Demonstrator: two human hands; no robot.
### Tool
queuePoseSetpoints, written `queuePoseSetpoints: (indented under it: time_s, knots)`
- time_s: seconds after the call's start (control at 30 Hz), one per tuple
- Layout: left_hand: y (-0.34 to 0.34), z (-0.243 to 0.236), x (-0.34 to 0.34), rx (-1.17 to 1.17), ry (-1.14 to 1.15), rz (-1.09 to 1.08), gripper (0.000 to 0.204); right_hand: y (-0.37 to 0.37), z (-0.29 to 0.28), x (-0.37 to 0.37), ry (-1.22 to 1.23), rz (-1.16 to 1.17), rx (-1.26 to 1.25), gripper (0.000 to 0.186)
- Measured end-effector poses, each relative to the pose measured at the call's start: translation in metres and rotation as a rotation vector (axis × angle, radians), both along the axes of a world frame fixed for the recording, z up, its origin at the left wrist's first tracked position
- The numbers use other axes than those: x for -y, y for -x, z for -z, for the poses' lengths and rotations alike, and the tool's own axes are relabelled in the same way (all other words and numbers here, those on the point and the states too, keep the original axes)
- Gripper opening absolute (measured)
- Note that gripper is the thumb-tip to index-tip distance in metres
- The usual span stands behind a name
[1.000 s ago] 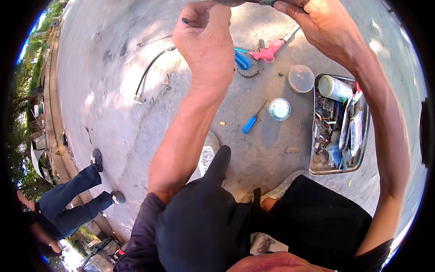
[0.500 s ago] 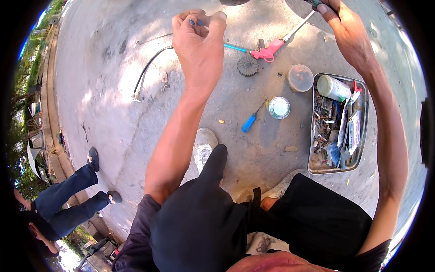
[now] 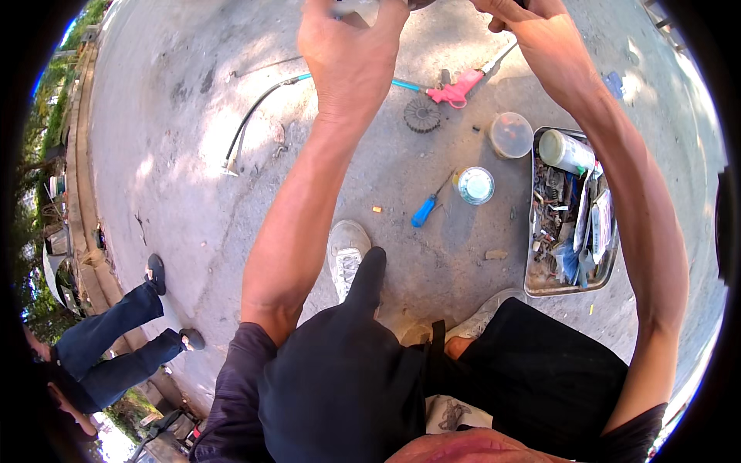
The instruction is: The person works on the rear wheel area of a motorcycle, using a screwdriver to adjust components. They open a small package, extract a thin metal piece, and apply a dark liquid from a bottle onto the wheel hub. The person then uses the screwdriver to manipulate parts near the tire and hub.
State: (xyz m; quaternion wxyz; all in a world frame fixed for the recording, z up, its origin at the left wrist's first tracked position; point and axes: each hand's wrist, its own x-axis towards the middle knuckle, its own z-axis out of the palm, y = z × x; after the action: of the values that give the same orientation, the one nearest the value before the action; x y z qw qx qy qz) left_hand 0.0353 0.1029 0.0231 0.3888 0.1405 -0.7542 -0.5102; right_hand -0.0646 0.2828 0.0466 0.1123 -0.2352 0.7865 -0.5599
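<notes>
Both arms reach up to the top edge, where the fingertips are cut off. My left hand (image 3: 349,58) has its fingers curled, with a bit of something dark and bluish between them that I cannot make out. My right hand (image 3: 552,50) bends its fingers round a dark thing, mostly out of view. Between the hands, a dark object (image 3: 421,3) just shows at the edge. Below them on the ground lie a pink spray gun (image 3: 457,89) with a blue and black hose (image 3: 258,108), and a round black finned wheel (image 3: 422,115).
A metal tray (image 3: 557,292) of small parts, tools and a white jar (image 3: 566,151) stands right. Left of it are a clear tub (image 3: 511,135), a round container (image 3: 474,185) and a blue-handled screwdriver (image 3: 424,211). Another person's legs (image 3: 116,332) are at the far left.
My left hand has moved up and slightly right. My right hand has come left, toward the left hand and the dark object at the top edge.
</notes>
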Motion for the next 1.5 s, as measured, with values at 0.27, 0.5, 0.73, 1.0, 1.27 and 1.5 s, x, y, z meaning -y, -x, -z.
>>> queuePoseSetpoints:
  time_s: [0.27, 0.5, 0.73, 1.0, 1.27, 1.5]
  knots:
    - [-0.001, 0.002, 0.004, 0.039, -0.008, -0.007, 0.030, -0.002, 0.009, 0.020, 0.270, -0.077, -0.071, 0.042]
    - [0.003, 0.005, 0.011, -0.130, -0.132, 0.083, 0.038, 0.005, 0.011, 0.030, 0.336, -0.021, -0.093, 0.031]
    - [0.005, -0.011, 0.003, -0.054, -0.153, 0.077, 0.044, 0.005, 0.019, 0.020, 0.306, 0.018, -0.202, 0.035]
    - [0.006, -0.012, 0.004, -0.068, 0.115, -0.069, 0.042, 0.006, 0.016, 0.020, 0.357, 0.011, -0.051, 0.037]
    - [0.007, -0.005, 0.006, -0.171, 0.041, 0.008, 0.047, 0.005, 0.010, 0.014, 0.370, -0.065, -0.034, 0.034]
    - [0.008, -0.011, -0.001, -0.178, -0.111, 0.065, 0.045, 0.008, 0.005, 0.004, 0.357, -0.081, 0.009, 0.029]
